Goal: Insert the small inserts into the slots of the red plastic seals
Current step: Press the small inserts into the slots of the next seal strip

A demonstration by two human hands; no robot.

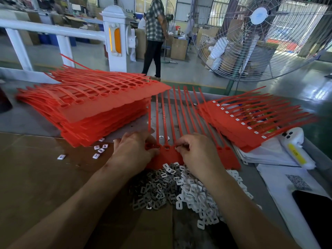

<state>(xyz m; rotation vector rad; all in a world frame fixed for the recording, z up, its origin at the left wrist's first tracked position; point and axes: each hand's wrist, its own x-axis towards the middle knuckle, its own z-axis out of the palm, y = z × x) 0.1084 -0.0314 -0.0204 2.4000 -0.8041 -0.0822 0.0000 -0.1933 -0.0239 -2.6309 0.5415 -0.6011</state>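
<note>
Head view: both hands cover the near heads of the red seal strip (168, 155) lying on the table between two red stacks, tails fanning away. Left hand (133, 150) grips its edge; right hand (195, 151) pinches something tiny, unclear, above the insert pile (179, 187).

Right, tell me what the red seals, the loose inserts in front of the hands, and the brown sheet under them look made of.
Red seals: moulded plastic, matte to slightly glossy; thin straps flex and fan out.
Inserts: white ones look like plastic; the grey ones shine like metal, though that is uncertain.
Brown sheet: cardboard, judging by its dull tan face and a seam.
</note>
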